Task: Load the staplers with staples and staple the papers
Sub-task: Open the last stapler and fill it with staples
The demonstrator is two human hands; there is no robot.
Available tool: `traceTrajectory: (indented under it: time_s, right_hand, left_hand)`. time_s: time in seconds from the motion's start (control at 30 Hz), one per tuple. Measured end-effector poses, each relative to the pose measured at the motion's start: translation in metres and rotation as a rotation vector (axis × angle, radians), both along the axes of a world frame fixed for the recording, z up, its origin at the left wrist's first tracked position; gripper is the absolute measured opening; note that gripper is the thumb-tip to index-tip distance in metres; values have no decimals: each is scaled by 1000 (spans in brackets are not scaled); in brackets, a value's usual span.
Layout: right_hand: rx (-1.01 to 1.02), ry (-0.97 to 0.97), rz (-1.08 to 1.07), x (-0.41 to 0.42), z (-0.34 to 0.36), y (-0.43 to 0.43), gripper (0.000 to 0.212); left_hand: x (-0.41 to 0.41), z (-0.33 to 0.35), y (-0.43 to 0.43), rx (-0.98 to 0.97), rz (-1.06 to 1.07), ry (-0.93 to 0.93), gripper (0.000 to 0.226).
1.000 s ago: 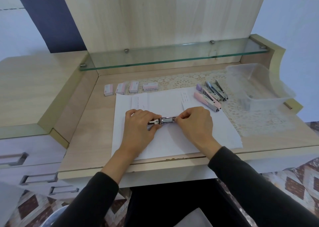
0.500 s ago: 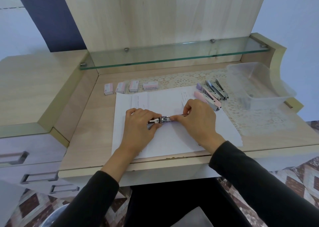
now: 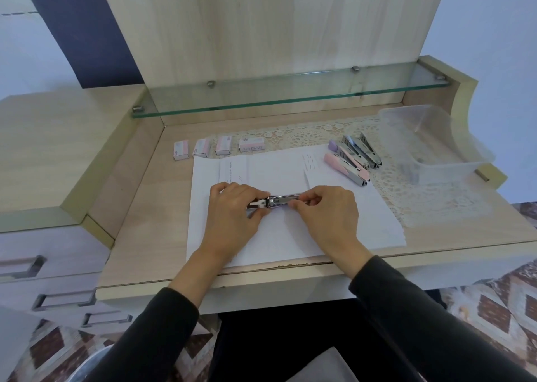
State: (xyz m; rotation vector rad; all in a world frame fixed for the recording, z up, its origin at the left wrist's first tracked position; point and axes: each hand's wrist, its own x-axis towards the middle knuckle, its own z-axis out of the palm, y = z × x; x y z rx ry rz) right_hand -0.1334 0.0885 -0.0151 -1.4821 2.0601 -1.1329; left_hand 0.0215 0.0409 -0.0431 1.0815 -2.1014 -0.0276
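A metal stapler (image 3: 277, 201) lies sideways over the white papers (image 3: 290, 236) in the middle of the desk. My left hand (image 3: 232, 213) grips its left end, where a white pusher piece sticks out. My right hand (image 3: 328, 210) pinches its right end with thumb and fingers. Three more staplers lie at the back right: a pink one (image 3: 347, 169), a purple-tipped one (image 3: 345, 153) and a bare metal one (image 3: 364, 149). Several small staple boxes (image 3: 223, 147) stand in a row behind the papers.
A clear plastic tub (image 3: 430, 146) sits at the right on a lace mat (image 3: 406, 195). A glass shelf (image 3: 290, 94) runs across the back above the desk. Drawers with metal handles (image 3: 64, 299) are at the lower left.
My right hand slid left along the stapler half a second ago, then drew back toward its right end. My left hand has stayed on the left end.
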Motion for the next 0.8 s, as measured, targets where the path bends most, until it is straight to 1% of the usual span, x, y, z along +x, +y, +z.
traceTrajectory:
  time_s: [0.1,0.3,0.47,0.67,0.8]
  right_hand:
    - [4,-6,-46,8,0,-2,20]
    - [8,-43,-99,18,2,-6,17]
    - [26,-94,-111,22,2,-9,13]
    - [45,-61,-98,24,2,-9,14]
    - [29,-125,-113,24,0,-10,12]
  left_hand:
    - [0,0,0,-12,0,-16,20]
    - [0,-2,-1,-29,7,-4,19]
    - [0,-3,-2,-39,12,-6,17]
    - [0,-3,-3,-58,3,-1,17]
    - [1,-3,-2,-43,8,-4,18]
